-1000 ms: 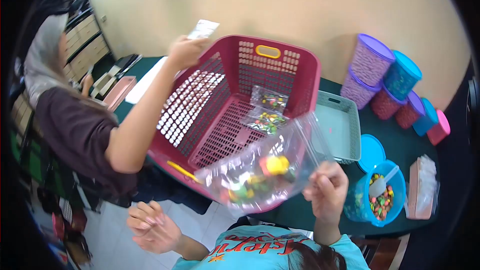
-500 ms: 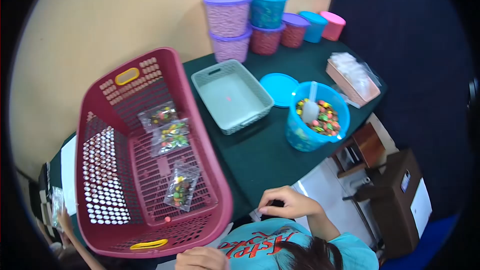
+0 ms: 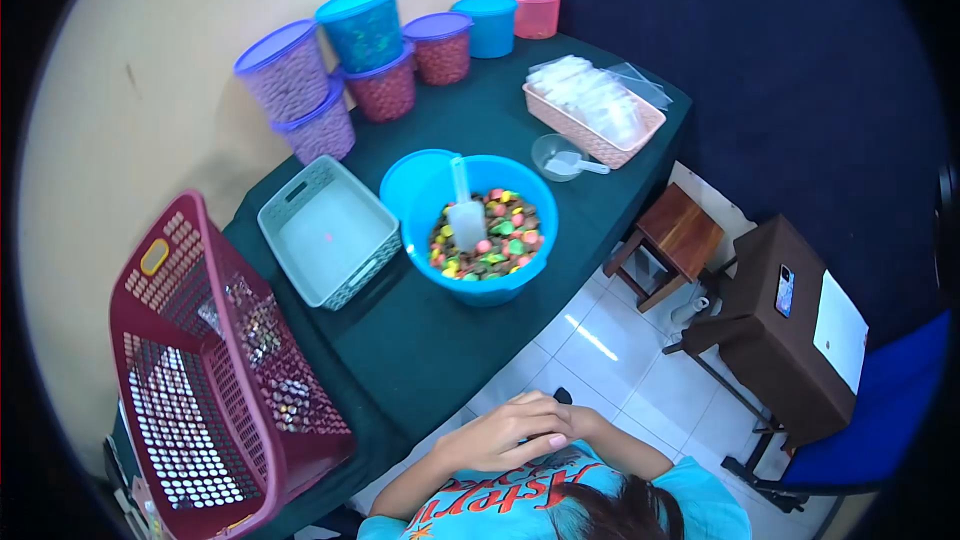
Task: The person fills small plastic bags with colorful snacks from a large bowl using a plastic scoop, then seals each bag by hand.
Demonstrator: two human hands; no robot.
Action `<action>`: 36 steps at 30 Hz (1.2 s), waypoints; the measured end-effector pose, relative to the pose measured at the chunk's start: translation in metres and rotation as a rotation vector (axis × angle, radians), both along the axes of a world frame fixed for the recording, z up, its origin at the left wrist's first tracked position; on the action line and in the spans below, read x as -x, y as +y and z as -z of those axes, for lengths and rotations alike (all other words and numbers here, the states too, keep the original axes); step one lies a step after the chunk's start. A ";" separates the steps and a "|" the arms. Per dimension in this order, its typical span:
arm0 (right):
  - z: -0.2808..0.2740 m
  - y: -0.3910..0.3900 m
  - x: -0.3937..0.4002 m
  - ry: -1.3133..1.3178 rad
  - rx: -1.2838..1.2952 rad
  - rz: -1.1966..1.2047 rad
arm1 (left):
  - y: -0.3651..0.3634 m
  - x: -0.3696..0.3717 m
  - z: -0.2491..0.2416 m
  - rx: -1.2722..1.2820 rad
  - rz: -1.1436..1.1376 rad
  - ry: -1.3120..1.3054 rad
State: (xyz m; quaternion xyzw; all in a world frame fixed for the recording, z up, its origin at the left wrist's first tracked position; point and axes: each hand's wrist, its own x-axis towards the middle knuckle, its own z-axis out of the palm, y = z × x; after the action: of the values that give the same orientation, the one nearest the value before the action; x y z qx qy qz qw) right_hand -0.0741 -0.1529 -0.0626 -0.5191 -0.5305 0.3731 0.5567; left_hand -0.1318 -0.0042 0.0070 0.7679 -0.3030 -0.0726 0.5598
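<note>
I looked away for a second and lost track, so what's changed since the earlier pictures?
The right hand let go of the candy bag, which went down into the dark red basket. The hands came together, the left hand over the right. The view swung right. The scoop stayed in the blue tub.

Rocking a turquoise tee [image 3: 705, 502] here, red lettering with dark edges across the front, plus a little orange star shape.

Matt dark-green cloth covers the bench [image 3: 400, 365]; the stool [image 3: 681, 231] is glossy wood, the bucket [image 3: 400, 240] smooth plastic.
</note>
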 end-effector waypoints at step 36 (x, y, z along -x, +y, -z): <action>0.004 -0.220 -0.312 0.399 0.030 0.781 | -0.101 -0.390 0.086 0.614 -0.376 0.510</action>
State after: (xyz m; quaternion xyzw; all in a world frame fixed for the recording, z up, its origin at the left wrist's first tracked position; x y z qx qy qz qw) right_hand 0.2377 -0.3726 -0.0662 -0.6067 -0.1710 0.2352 0.7398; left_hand 0.2584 -0.1049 -0.0793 0.5652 -0.0178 -0.0632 0.8223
